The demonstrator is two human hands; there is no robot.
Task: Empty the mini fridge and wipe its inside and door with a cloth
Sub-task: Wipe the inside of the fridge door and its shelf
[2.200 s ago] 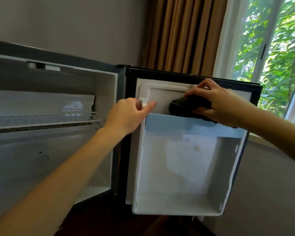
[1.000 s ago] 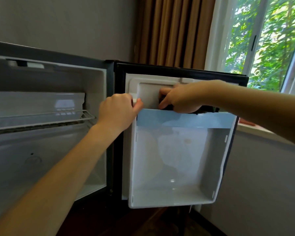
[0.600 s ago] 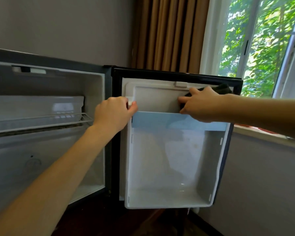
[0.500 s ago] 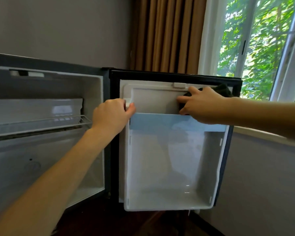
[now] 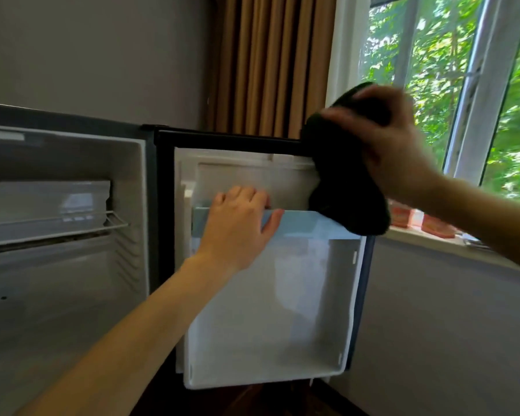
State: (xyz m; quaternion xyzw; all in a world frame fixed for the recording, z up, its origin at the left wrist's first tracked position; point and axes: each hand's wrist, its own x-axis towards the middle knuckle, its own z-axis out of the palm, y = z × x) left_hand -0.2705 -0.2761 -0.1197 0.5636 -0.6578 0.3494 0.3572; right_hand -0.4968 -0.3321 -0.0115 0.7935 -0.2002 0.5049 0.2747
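Note:
The mini fridge (image 5: 72, 295) stands open on the left, its white inside bare apart from a wire shelf (image 5: 57, 226). Its door (image 5: 231, 172) swings open to the right and carries a white door bin (image 5: 267, 340) with a pale blue top rail. My left hand (image 5: 237, 226) grips that rail, fingers hooked over it and thumb on the front. My right hand (image 5: 388, 145) holds a dark cloth (image 5: 342, 181) at the door's upper right corner. The cloth hangs down over the corner and the rail's right end.
Brown curtains (image 5: 270, 64) hang behind the door. A window (image 5: 451, 85) with green trees outside fills the right. Orange-red packets (image 5: 403, 217) lie on the windowsill. Grey wall runs below the sill, dark wooden floor under the fridge.
My right hand has lifted the cloth from the door's inner panel up to its top right corner. My left hand has moved from the door's left edge onto the bin's rail.

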